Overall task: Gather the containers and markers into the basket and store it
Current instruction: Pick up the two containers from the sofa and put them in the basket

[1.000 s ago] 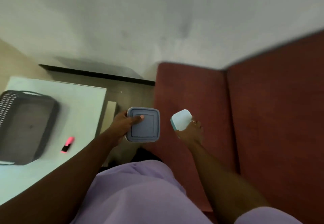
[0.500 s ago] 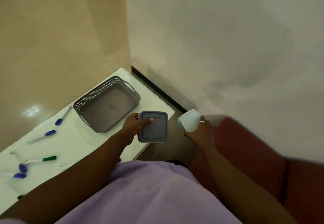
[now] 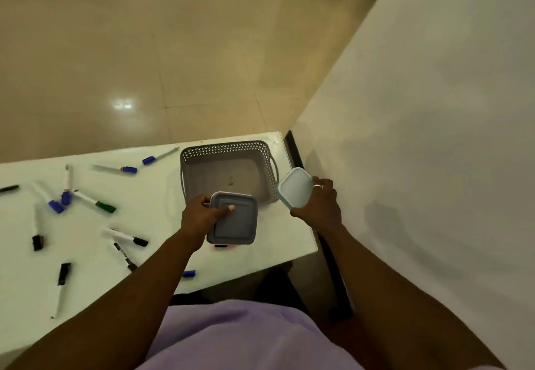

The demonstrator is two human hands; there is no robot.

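Observation:
An empty grey perforated basket (image 3: pixel 225 147) stands at the right end of the white table (image 3: pixel 150 219). My left hand (image 3: pixel 199 216) grips a square grey lidded container (image 3: pixel 233 219) just in front of the basket's near wall. My right hand (image 3: pixel 318 207) holds a smaller white container with a teal rim (image 3: pixel 295 186), tilted, beside the basket's right handle. Several markers lie scattered over the table's left part, among them a green-capped marker (image 3: pixel 94 202), a blue-capped marker (image 3: pixel 115 168) and a black-capped marker (image 3: pixel 126 237). A pink object (image 3: pixel 223 246) peeks out under the grey container.
A white wall (image 3: pixel 419 138) rises close on the right, with a dark skirting strip (image 3: pixel 327 251) along its foot. Beige tiled floor (image 3: pixel 144 51) lies beyond the table. My purple-clad lap (image 3: pixel 246 338) fills the bottom of the view.
The view has swung left from the red sofa to the table. Both hands have carried their containers over to the basket, the grey one to its front, the white one to its right side.

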